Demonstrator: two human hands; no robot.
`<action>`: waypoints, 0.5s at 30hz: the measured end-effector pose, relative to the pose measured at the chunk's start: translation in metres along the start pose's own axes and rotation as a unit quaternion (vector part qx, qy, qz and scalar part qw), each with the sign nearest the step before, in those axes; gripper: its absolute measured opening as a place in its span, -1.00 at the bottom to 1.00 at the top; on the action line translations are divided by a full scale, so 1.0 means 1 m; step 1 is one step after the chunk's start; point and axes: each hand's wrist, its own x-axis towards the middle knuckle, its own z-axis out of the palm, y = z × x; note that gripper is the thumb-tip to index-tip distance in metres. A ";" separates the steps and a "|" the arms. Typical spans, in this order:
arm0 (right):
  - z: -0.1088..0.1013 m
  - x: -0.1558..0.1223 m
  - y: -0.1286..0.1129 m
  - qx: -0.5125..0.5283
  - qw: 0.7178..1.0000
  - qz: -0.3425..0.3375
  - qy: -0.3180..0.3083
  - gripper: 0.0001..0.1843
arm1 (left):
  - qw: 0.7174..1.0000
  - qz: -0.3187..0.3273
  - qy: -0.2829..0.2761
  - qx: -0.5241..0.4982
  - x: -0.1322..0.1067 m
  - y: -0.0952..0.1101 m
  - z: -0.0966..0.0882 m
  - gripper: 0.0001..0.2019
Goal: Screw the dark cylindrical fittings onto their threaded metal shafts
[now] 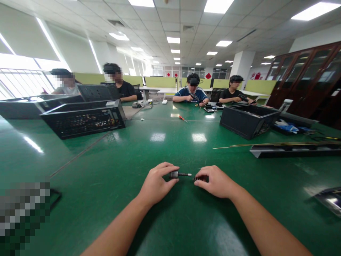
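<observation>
My left hand (pixel 157 181) is closed around a small grey cylinder with a thin dark shaft (pixel 183 174) that ends in a silver tip. The shaft points right, toward my right hand (pixel 214 181). Between the thumb and fingers of that hand is a small dark ridged part (pixel 197 179); its exact kind is too small to tell. A short gap separates the shaft tip from the ridged part. Both hands are low over the green table (pixel 170 149), near its front.
Black computer cases (pixel 85 119) stand on the left, another black case (pixel 247 119) on the right. A long black metal rail (pixel 293 150) and thin rods (pixel 234 145) lie at right. Farther back is a red screwdriver (pixel 182 118). Several people sit across the table.
</observation>
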 end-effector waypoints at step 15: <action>0.005 0.001 0.015 0.038 0.996 0.043 -0.068 -0.78 | 0.975 -0.212 0.021 0.068 -0.034 -0.054 -0.065 -0.43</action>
